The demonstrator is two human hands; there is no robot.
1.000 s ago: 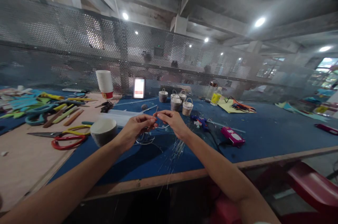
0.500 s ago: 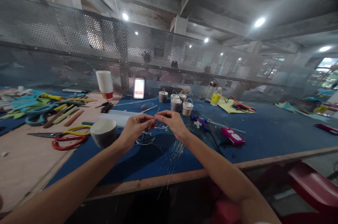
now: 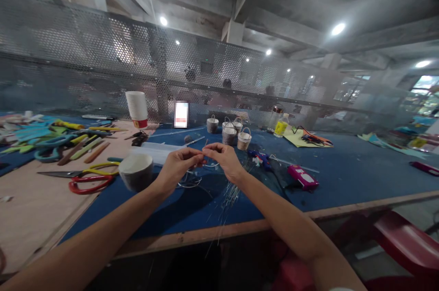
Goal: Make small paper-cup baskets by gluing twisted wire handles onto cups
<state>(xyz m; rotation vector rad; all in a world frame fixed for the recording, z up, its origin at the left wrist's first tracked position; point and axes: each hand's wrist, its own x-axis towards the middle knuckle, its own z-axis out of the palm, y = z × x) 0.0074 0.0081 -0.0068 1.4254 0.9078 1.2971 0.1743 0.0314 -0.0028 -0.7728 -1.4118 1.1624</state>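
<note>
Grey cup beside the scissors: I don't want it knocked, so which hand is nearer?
Left. The left hand is just right of the grey cup; the right hand is farther right, on the left hand's far side.

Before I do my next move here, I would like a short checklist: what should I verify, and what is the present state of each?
1. Left hand and right hand both pinched at the thin strand: ok.
2. Whole strand visible: not ok, partly hidden.
3. Scissors lying apart from both hands: ok.
4. Large gray cup standing upright: ok.
5. Loose wires all within the table edge: not ok, some ends overhang.
6. Glue gun switched off: cannot tell.
</note>
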